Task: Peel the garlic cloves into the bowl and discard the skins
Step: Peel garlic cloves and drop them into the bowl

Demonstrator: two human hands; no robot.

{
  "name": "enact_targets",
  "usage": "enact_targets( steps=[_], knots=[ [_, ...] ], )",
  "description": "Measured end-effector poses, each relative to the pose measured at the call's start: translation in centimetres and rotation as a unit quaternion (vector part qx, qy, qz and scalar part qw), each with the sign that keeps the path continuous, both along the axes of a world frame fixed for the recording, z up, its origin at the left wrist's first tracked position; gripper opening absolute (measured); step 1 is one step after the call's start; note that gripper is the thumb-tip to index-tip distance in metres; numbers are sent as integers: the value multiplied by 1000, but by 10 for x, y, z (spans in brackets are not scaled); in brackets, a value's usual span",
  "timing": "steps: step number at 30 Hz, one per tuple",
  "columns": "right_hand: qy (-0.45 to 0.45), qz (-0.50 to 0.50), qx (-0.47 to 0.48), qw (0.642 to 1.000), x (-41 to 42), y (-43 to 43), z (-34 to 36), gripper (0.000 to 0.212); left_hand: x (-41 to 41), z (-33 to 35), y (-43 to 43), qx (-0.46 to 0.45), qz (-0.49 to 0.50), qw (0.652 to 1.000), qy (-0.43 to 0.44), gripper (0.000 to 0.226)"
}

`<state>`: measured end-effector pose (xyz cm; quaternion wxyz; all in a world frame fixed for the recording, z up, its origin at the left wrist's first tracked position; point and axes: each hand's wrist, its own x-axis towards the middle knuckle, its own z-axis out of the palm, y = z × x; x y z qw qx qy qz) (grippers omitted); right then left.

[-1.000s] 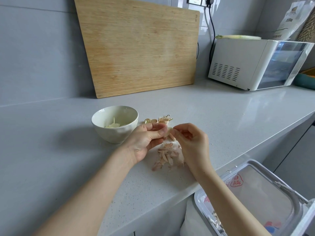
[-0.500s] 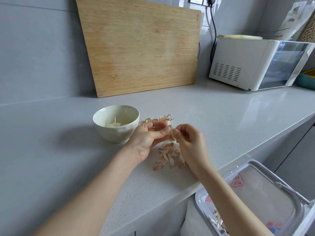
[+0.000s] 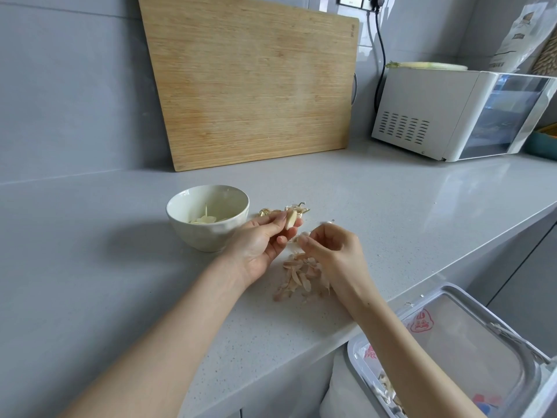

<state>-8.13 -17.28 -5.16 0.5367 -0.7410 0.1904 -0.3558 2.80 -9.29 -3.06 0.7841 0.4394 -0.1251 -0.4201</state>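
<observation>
The left hand (image 3: 262, 241) pinches a pale, nearly bare garlic clove (image 3: 291, 220) between thumb and fingertips. The right hand (image 3: 331, 251), fingers curled, nips what looks like a scrap of papery skin (image 3: 302, 235) just beside it. Furthest left, the cream ceramic bowl (image 3: 208, 236) on the grey speckled desk (image 3: 120, 267) holds a few peeled cloves (image 3: 203, 219), so the task seems well under way. Beneath the hands lies a heap of pinkish-brown skins (image 3: 297, 279), not yet discarded. I cannot tell whether the dry husks (image 3: 298, 208) beyond the hands hide more cloves. The heap sits near the desk's front edge, and below it to the right stands an open grey-rimmed bin with a white liner (image 3: 351, 351), leaving a short, unobstructed sweep.
</observation>
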Motion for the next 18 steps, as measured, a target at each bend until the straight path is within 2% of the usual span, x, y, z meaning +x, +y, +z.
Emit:
enact_targets(
  steps=[4,9,14,16,18],
  knots=[
    [-6,-16,-9,1000,1,-1,-1,19,-1,1,0,2,8,1000,2,18],
    [-20,5,-19,1000,4,-3,-3,10,-4,-1,0,21,-46,997,-61,21],
    [-39,-42,-17,998,2,-6,-3,7,-9,-2,-1,38,-88,987,-130,21],
    [-53,-35,5,998,0,-6,-2,8,-10,-3,0,48,-88,980,-171,19],
    [-64,-24,32,997,0,-6,-2,10,-11,-6,-1,70,-68,963,-252,19]
  ],
)
